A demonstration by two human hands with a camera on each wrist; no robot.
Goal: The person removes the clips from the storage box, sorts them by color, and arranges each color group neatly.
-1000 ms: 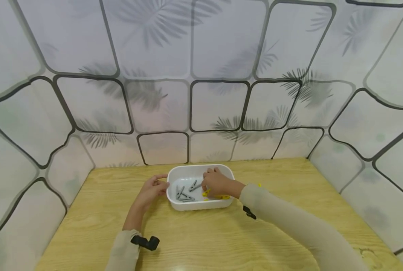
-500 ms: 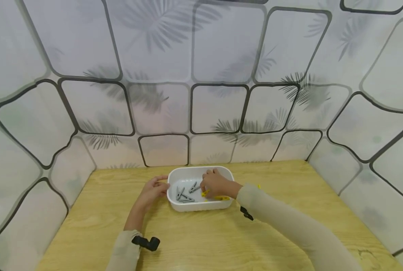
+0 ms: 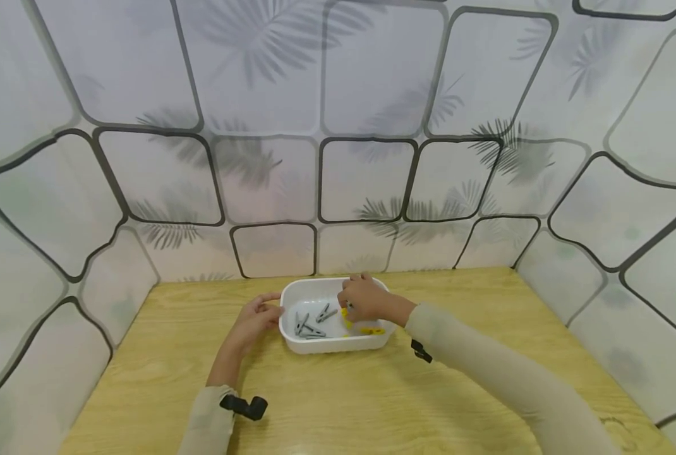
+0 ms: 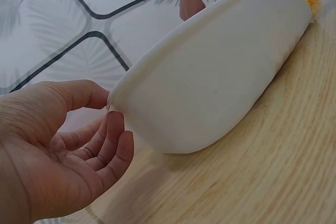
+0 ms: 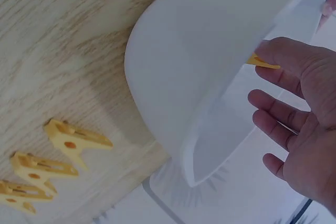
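A white plastic tub (image 3: 315,292) stands on the wooden table (image 3: 338,404). Inside it lie several grey clothespins (image 3: 311,323) and a yellow clothespin (image 3: 372,330). My left hand (image 3: 256,318) holds the tub's left end, thumb at the rim (image 4: 110,103) and fingers (image 4: 113,140) against the outer wall. Over the tub's right half, my right hand (image 3: 364,301) pinches another yellow clothespin (image 5: 261,61) between thumb and forefinger, its other fingers (image 5: 273,129) spread. The tub's wall (image 5: 194,61) hides the grey pins in the wrist views.
Three yellow clothespins (image 5: 73,140) lie on the table just outside the tub's right end. Patterned white panels (image 3: 338,158) close in the back and both sides of the table. Bare wood lies in front of the tub.
My right hand has drawn slightly up and back inside the tub with a yellow clothespin in its fingertips. The left hand and the tub have stayed put.
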